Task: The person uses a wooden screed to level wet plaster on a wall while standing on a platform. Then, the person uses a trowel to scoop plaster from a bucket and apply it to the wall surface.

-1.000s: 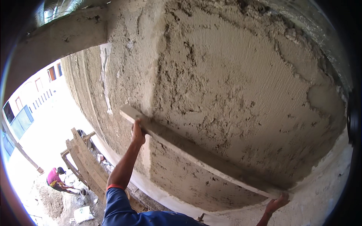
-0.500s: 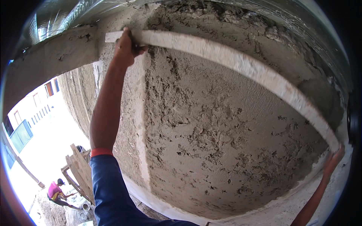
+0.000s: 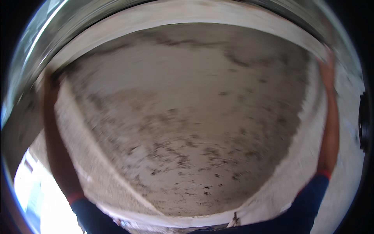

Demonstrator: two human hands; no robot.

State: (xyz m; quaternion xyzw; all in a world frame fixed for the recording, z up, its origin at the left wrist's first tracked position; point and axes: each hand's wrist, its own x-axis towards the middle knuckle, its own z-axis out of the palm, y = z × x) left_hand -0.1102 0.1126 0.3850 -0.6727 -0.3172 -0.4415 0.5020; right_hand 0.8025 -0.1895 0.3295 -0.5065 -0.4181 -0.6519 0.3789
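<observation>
A long pale screed board (image 3: pixel 187 13) spans the top of the view, bowed by the lens, lying across the upper part of a wall of wet grey plaster (image 3: pixel 194 85). Its left end is in my left hand (image 3: pixel 50 84), blurred by motion. At the other end my right hand (image 3: pixel 328 68) grips the board, fingers up along it. Both arms are raised and spread wide. Under the board the plaster looks fairly smooth; lower down it is rough, with dark pits.
Pale strips border the plaster on the left (image 3: pixel 105 156) and the right (image 3: pixel 288 148). A grey beam (image 3: pixel 23 117) and a bright opening (image 3: pixel 50 195) lie to the far left. Shiny sheeting (image 3: pixel 35 43) hangs at the upper left.
The board has gone from slanting down to the right to nearly level, higher in view. My right hand appears higher, my left farther left; the view itself has also turned.
</observation>
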